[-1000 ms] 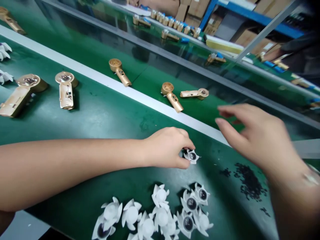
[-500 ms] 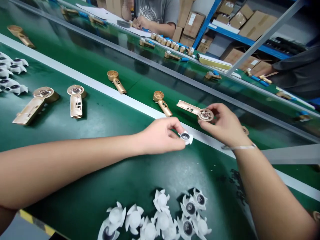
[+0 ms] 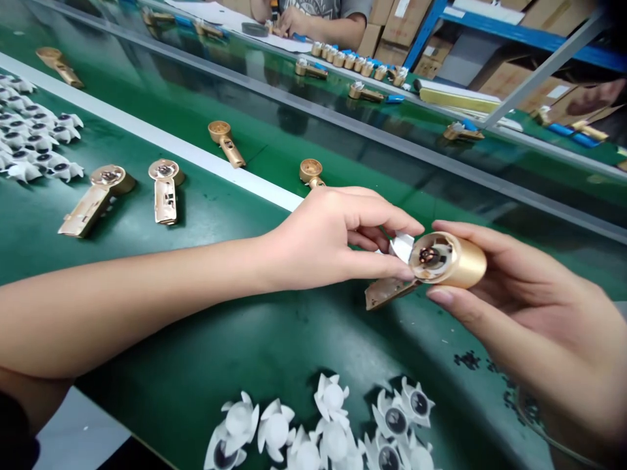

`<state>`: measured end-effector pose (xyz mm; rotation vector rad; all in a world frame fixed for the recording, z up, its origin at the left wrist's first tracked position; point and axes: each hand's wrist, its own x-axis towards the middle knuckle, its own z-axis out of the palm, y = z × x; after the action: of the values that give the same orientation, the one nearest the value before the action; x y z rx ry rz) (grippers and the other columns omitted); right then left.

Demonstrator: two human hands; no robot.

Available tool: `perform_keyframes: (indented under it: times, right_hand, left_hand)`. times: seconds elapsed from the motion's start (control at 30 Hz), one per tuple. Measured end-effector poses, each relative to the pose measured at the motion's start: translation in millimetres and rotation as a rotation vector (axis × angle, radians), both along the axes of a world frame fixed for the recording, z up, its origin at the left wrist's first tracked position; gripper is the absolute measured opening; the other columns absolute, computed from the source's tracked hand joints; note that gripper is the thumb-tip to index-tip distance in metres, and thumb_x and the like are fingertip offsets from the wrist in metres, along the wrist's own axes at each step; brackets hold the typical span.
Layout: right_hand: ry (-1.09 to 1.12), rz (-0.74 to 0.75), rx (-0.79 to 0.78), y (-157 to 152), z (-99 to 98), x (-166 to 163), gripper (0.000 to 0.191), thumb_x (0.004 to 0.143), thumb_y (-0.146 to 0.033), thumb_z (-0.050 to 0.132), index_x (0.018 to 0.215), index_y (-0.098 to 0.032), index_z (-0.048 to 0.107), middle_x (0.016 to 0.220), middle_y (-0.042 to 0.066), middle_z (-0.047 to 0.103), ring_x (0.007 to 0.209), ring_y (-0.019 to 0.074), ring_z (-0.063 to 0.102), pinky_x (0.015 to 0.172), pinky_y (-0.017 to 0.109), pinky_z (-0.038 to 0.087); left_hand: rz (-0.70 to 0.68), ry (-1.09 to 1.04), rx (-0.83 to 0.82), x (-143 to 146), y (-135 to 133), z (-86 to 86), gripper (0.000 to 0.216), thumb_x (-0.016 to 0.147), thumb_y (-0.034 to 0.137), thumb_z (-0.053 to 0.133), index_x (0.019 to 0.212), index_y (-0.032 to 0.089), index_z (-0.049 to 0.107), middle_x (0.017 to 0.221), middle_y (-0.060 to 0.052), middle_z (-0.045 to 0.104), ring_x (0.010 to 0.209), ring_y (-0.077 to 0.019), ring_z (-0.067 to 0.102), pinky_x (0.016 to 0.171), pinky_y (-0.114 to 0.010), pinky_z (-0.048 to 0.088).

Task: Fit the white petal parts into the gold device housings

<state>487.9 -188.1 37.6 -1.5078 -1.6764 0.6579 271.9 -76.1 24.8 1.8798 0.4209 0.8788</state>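
My left hand (image 3: 343, 235) pinches a white fan blade (image 3: 402, 247), partly hidden by the fingers, right at the open round head of a gold handheld fan housing (image 3: 467, 262). My right hand (image 3: 529, 307) grips that housing around its round head; its opening faces left and shows a copper-coloured motor inside. The housing's flat handle (image 3: 386, 292) points down and left beneath my left fingers. Whether the blade touches the motor is hidden. Below, on the green table, lies a loose group of white fan blades (image 3: 333, 395), some with their dark hubs upward.
Two open gold housings (image 3: 165, 196) lie at left beside many white blades (image 3: 42, 134). More gold housings (image 3: 225, 140) sit beyond the white strip (image 3: 196, 153). Past a metal rail, another person's hands (image 3: 294, 23) work near a row of gold parts (image 3: 353, 62).
My right hand has brought the housing nearer and turned its round head toward the left. My left hand has moved right with the fan blade, up to the housing's opening.
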Motion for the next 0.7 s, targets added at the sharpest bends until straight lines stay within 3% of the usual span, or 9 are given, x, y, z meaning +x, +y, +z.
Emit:
perform_keyframes:
  times: [0.17, 0.3, 0.53, 0.7]
  right_hand:
    - [-0.085, 0.030, -0.003, -0.8, 2.5, 3.7, 0.060, 0.083, -0.033, 0.079, 0.141, -0.037, 0.061, 0.138, 0.001, 0.066, 0.118, 0.0240, 0.069, 0.102, 0.030, 0.055]
    - [-0.101, 0.066, -0.028, 0.7, 4.5, 4.5, 0.064, 0.085, -0.034, 0.076, 0.145, -0.038, 0.057, 0.141, 0.002, 0.064, 0.120, 0.0250, 0.068, 0.102, 0.034, 0.055]
    - [-0.096, 0.120, -0.037, -0.1, 6.5, 6.5, 0.063, 0.089, -0.034, 0.072, 0.148, -0.040, 0.052, 0.146, 0.000, 0.060, 0.118, 0.0234, 0.069, 0.098, 0.032, 0.059]
    - [-0.376, 0.132, 0.124, 1.4, 8.1, 7.0, 0.062, 0.092, -0.041, 0.068, 0.151, -0.040, 0.049, 0.143, 0.001, 0.062, 0.125, 0.0269, 0.065, 0.102, 0.037, 0.059]
  left_hand:
    - [0.018, 0.041, 0.217, -2.1, 6.5, 3.0, 0.030, 0.073, 0.025, 0.088, 0.102, 0.021, 0.081, 0.098, -0.006, 0.075, 0.084, -0.0160, 0.071, 0.078, -0.027, 0.062]
    - [0.019, 0.081, 0.333, -3.7, 6.2, 3.0, 0.031, 0.077, 0.029, 0.085, 0.107, 0.023, 0.081, 0.098, -0.006, 0.077, 0.088, -0.0178, 0.072, 0.083, -0.029, 0.058]
    - [0.010, 0.076, 0.290, -4.4, 4.7, 2.7, 0.033, 0.077, 0.031, 0.084, 0.110, 0.025, 0.080, 0.098, -0.006, 0.078, 0.089, -0.0192, 0.073, 0.081, -0.030, 0.059]
    - [0.006, 0.036, 0.278, -4.4, 3.5, 3.2, 0.030, 0.075, 0.024, 0.086, 0.104, 0.021, 0.081, 0.096, -0.005, 0.078, 0.086, -0.0167, 0.074, 0.081, -0.026, 0.061]
